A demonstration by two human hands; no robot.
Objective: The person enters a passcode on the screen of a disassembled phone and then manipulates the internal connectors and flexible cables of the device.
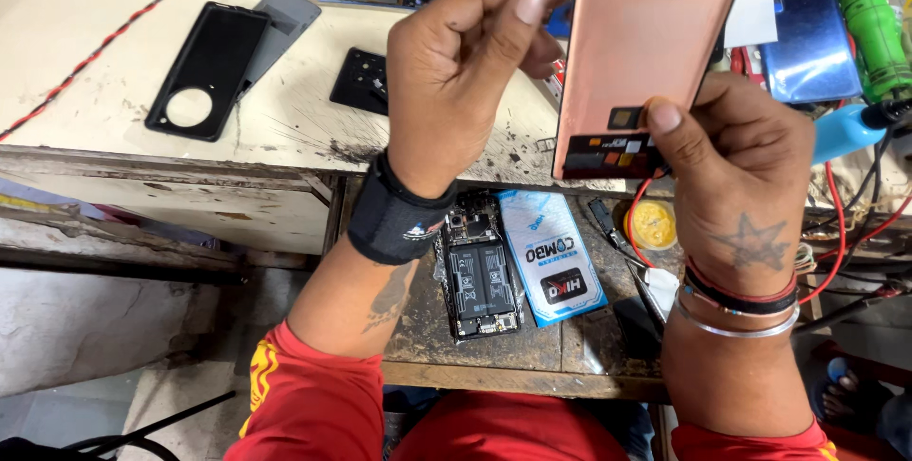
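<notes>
1. Two hands are up in front of the camera, with red sleeves (313, 404) close to us at the bottom.
2. The right hand (736, 171) holds a shiny copper-pink phone back cover (646, 43). Its thumb presses on the cover's dark bottom edge, and the cover stands up tall.
3. The left hand (465, 67) is curled tight, just beside the cover. Its thumb and finger are pinched together. I cannot tell if something tiny is between them. A black wrist band (394, 219) wraps that arm.
4. Below the hands, on a dirty pull-out shelf (494, 352), lies an opened phone (480, 276) with its insides showing. A blue and white packet (551, 257) lies just beside it.
5. Farther away, on the pale work table (114, 90), rests a black phone case (204, 71) with a round hole.
6. At the far right are a green bottle (869, 19) and a blue phone (807, 38).
</notes>
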